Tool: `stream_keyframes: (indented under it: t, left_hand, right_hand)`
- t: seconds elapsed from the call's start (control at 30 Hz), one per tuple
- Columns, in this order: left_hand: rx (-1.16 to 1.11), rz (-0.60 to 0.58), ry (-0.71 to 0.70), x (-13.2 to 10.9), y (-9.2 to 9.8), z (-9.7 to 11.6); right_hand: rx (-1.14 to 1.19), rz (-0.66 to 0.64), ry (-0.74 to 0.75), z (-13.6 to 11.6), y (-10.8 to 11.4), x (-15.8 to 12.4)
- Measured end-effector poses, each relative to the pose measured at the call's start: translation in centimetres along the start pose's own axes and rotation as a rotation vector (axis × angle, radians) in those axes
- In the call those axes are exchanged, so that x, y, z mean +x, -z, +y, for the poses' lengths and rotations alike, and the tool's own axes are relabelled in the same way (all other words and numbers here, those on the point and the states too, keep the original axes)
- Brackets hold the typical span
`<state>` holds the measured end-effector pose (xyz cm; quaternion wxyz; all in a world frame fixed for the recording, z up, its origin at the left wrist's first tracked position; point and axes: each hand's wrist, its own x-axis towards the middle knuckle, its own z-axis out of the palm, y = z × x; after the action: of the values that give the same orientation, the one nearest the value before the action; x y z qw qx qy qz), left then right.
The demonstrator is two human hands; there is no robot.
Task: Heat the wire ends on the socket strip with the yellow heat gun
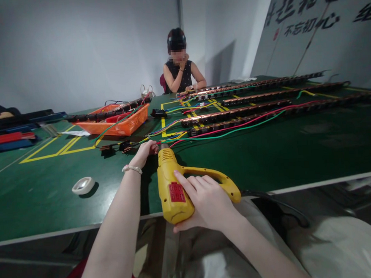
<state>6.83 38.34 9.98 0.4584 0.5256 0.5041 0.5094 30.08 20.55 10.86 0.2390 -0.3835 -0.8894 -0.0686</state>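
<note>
My right hand (207,199) is wrapped round the body of a yellow heat gun (168,180) with a red label. Its nozzle points away from me, toward the wires by my other hand. Just left of the nozzle, my left hand (145,152) pinches the coloured wires (172,136) near their joint. Black connectors (125,146) lie at the left end of these wires. To the right the wires run along a copper-coloured strip (235,120). The exact spot between my left fingertips is hidden.
An orange basket (117,126) holding dark parts stands behind my left hand. A roll of white tape (83,185) lies on the green table (120,207). Several long strips (265,95) stretch to the right. Across the table sits a person (184,73). A black cord (272,196) trails off the front edge.
</note>
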Motion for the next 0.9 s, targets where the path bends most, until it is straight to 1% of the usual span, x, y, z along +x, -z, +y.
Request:
stream_keyframes:
  t: [0.07, 0.13, 0.23, 0.4, 0.63, 0.9]
  left_hand:
    - [-0.056, -0.072, 0.033, 0.0, 0.2, 0.1]
    - [-0.081, -0.098, 0.049, 0.0, 0.3, 0.1]
    - [-0.087, -0.11, 0.06, 0.0, 0.5, 0.0]
    - [-0.071, -0.117, 0.062, 0.2, 0.7, -0.2]
    - [-0.061, -0.128, 0.091, 0.0, 0.5, 0.2]
    - [-0.078, -0.138, 0.078, 0.2, 0.3, 0.2]
  right_hand:
    - [0.026, -0.003, 0.027, 0.8, 0.3, -0.2]
    - [0.053, 0.0, 0.047, 1.8, 0.7, -0.5]
    - [0.058, 0.015, 0.043, 3.4, 1.2, -1.1]
    - [-0.011, 0.048, 0.009, 5.6, 1.8, -2.3]
    - [-0.119, 0.021, -0.097, 8.1, 3.1, -4.3]
    - [-0.211, 0.029, -0.144, 11.2, 4.6, -6.8]
